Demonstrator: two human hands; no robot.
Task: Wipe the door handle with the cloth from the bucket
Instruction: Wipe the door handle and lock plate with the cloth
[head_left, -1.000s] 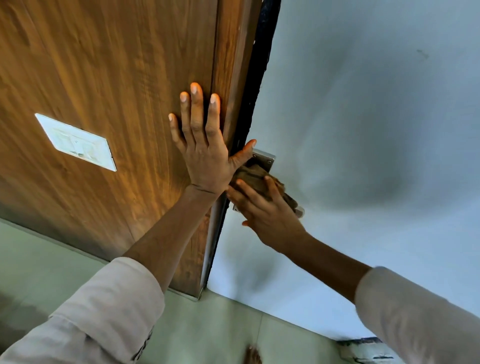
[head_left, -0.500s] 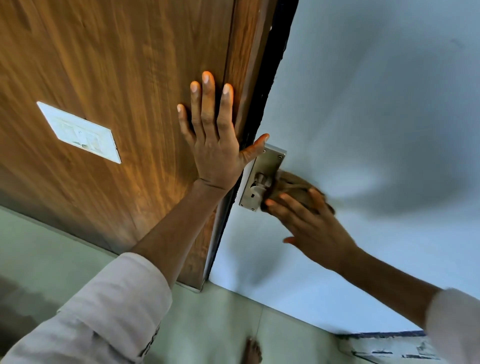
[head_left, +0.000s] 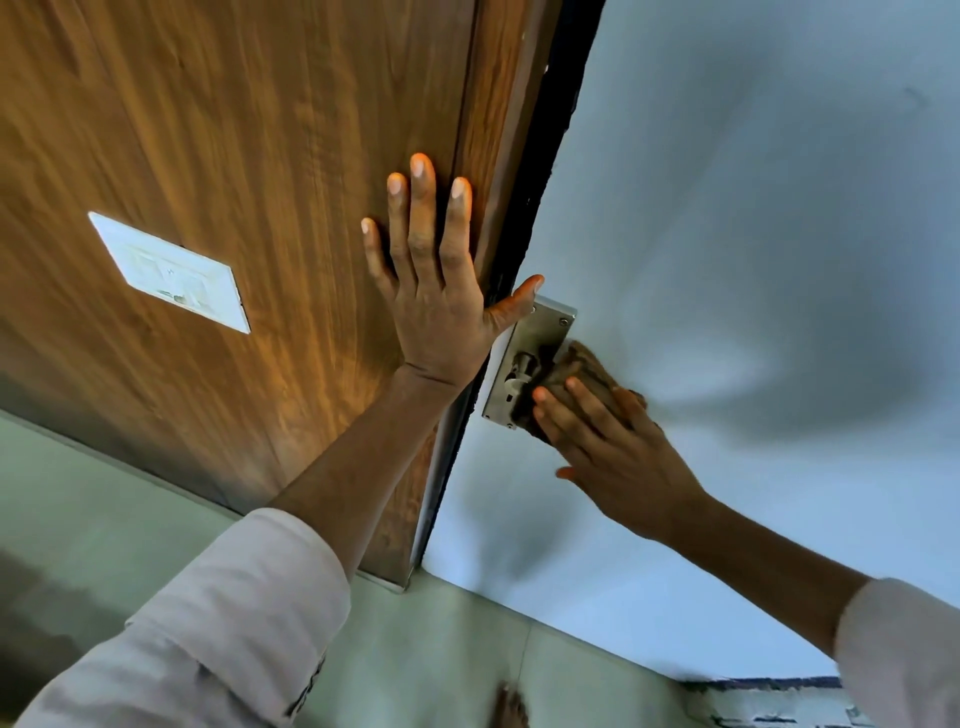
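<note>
A metal door handle (head_left: 519, 370) on a steel backplate (head_left: 543, 328) sits on the light blue door face. My right hand (head_left: 613, 452) presses a brown cloth (head_left: 576, 366) around the lever, covering most of it. The handle's round base shows beside the cloth. Flat against the wooden panel (head_left: 234, 156), my left hand (head_left: 431, 291) has its fingers spread and its thumb touching the top of the backplate. It holds nothing.
A white switch plate (head_left: 169, 270) is set in the wooden panel at left. Pale green floor tiles (head_left: 441, 665) lie below. A foot (head_left: 511, 709) shows at the bottom edge. A painted ledge (head_left: 769, 701) lies at the lower right.
My right hand with the cloth slid off the backplate towards the right along the lever, baring the plate and handle base. My left hand stayed flat on the wood.
</note>
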